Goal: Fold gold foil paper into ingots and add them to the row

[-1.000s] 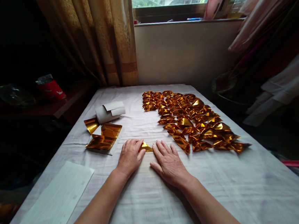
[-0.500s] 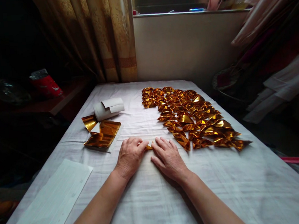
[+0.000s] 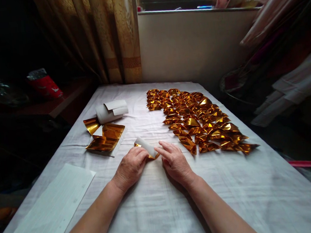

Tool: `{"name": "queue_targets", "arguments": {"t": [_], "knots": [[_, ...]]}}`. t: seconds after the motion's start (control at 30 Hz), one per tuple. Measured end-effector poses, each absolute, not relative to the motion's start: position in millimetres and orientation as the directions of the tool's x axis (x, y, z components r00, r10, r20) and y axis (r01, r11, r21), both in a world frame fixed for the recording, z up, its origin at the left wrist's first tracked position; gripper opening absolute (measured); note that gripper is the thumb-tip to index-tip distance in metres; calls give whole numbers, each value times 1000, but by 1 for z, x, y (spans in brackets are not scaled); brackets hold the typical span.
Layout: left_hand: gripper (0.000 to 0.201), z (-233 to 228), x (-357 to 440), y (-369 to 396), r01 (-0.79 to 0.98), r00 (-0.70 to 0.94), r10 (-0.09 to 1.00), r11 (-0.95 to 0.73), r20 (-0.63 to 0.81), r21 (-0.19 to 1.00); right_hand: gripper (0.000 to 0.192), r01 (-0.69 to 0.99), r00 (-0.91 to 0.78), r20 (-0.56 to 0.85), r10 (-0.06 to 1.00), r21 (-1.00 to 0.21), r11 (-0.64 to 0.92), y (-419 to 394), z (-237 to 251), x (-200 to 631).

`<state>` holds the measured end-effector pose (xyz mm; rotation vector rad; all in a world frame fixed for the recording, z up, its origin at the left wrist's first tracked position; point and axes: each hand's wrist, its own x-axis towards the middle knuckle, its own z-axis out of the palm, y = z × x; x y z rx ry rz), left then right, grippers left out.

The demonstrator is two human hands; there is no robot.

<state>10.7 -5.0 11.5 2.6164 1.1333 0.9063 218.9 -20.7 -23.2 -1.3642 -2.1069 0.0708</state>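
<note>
Pinching a half-folded gold foil sheet point(image 3: 146, 148) between both hands point(image 3: 131, 166) point(image 3: 175, 161), the person is risking springy foil slipping and unfolding on the desk point(image 3: 157, 203).

Both forearms are bare right up to the frame edge, no sleeves; left hand point(image 3: 129, 167) and right hand point(image 3: 176, 163) ungloved.

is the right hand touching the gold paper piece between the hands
Touching. The head view shows the right hand with its fingertips laid on the white side of the gold paper piece, which the left hand grips too.
</note>
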Motion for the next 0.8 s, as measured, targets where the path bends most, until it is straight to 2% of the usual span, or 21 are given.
{"name": "queue_targets", "arguments": {"t": [0.17, 0.37, 0.47, 0.63, 0.8], "knots": [[19, 13, 1, -2, 478, 554, 703, -707, 445, 522, 42, 794, -298, 518, 802, -331, 509, -20, -21, 218], [22, 10, -7, 3, 444, 554, 741, -649, 380, 618, 28, 781, -341, 515, 786, -310, 542, -20, -18, 218], [23, 9, -10, 4, 445, 571, 737, -648, 362, 618, 22, 757, -379, 519, 766, -302, 579, -20, -17, 216], [24, 11, -13, 3, 504, 602, 728, -665, 328, 552, 12, 729, -420, 521, 743, -294, 618, -21, -14, 212], [21, 12, -13, 0, 524, 624, 726, -663, 288, 534, 12, 703, -445, 504, 740, -316, 637, -23, -11, 210]]}}
